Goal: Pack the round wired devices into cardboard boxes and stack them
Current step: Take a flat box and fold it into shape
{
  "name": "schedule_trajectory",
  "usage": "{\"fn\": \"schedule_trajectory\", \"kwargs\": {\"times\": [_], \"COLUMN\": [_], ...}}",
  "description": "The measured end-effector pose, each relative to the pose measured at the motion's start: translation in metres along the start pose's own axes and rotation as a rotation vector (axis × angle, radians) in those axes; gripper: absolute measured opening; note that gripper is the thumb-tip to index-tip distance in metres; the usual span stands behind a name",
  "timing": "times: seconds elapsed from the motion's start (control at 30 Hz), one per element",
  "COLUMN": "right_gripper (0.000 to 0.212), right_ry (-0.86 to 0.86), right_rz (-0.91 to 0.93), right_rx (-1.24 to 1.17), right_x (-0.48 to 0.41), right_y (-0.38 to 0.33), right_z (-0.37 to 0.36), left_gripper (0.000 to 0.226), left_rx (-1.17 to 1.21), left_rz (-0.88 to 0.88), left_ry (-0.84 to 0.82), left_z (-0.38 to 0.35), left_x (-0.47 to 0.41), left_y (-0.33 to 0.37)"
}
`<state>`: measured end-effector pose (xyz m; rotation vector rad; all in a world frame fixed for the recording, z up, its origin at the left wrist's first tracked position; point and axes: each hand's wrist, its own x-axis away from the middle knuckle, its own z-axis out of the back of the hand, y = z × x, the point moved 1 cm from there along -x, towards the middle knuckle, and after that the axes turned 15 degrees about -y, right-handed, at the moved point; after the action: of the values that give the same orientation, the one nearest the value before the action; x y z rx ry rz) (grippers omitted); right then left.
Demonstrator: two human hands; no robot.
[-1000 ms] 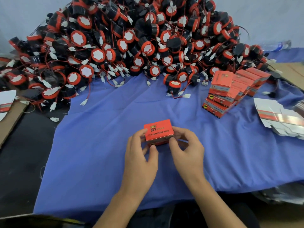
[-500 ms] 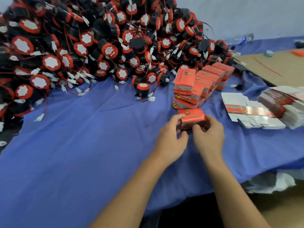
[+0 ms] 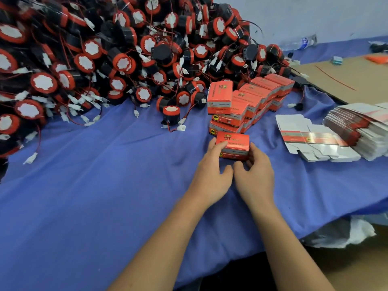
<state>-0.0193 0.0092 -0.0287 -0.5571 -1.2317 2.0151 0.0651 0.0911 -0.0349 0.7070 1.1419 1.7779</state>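
While left hand (image 3: 212, 175) and right hand (image 3: 255, 177) curl their fingers (image 3: 219, 146) round its ends, one red cardboard box (image 3: 235, 143) (flaps shut, contents hidden) lies just before the stack of closed boxes (image 3: 241, 103) on the blue tabletop (image 3: 105, 185); round wired devices (image 3: 105, 59) heaped behind.

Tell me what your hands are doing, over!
Left hand and right hand hold small orange cardboard box. Next to stack of orange boxes. Nothing between.

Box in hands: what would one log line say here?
phase: stacking | box: held by left hand and right hand | spot: near side of stack
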Motion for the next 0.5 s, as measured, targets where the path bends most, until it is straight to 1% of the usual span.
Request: {"fn": "schedule_trajectory", "kwargs": {"times": [0.03, 0.07, 0.1, 0.13, 0.17, 0.2, 0.23, 0.27, 0.3, 0.37, 0.43, 0.5], "right_gripper": [0.034, 0.023, 0.017, 0.019, 0.032, 0.044, 0.048, 0.048, 0.049, 0.052, 0.051, 0.048], "right_ry": [0.014, 0.039, 0.071, 0.1, 0.131, 0.16, 0.195, 0.233, 0.273, 0.323, 0.295, 0.238], "right_rz": [-0.01, -0.024, -0.032, -0.034, -0.027, -0.016, 0.002, 0.015, 0.011, -0.02, -0.077, -0.176], "right_rx": [-0.016, -0.044, -0.083, -0.139, -0.202, -0.244, -0.245, -0.223, -0.181, -0.054, 0.166, 0.37], "right_x": [0.0, 0.0, 0.001, 0.001, 0.001, 0.002, 0.001, 0.001, -0.001, -0.006, -0.014, -0.021], "right_y": [0.001, 0.003, 0.004, 0.004, 0.004, 0.004, 0.004, 0.005, 0.007, 0.016, 0.026, 0.036], "right_z": [0.001, 0.002, 0.004, 0.007, 0.011, 0.017, 0.025, 0.035, 0.045, 0.068, 0.086, 0.095], "left_gripper": [0.064, 0.064, 0.06, 0.055, 0.05, 0.046, 0.043, 0.041, 0.039, 0.035, 0.034, 0.031], "left_rx": [-0.017, -0.045, -0.077, -0.106, -0.126, -0.132, -0.115, -0.073, -0.015, 0.057, 0.074, 0.077], "left_rz": [-0.002, -0.03, -0.091, -0.173, -0.249, -0.306, -0.332, -0.32, -0.271, -0.127, 0.004, 0.12], "left_ry": [0.052, 0.144, 0.255, 0.348, 0.393, 0.396, 0.375, 0.339, 0.28, 0.102, -0.049, -0.112], "left_z": [-0.003, -0.007, -0.013, -0.021, -0.03, -0.04, -0.048, -0.054, -0.058, -0.068, -0.08, -0.091], "left_x": [0.003, 0.007, 0.01, 0.012, 0.012, 0.011, 0.007, 0.0, -0.007, -0.025, -0.044, -0.062], "left_y": [0.004, 0.011, 0.021, 0.032, 0.044, 0.055, 0.064, 0.071, 0.076, 0.082, 0.081, 0.077]}}
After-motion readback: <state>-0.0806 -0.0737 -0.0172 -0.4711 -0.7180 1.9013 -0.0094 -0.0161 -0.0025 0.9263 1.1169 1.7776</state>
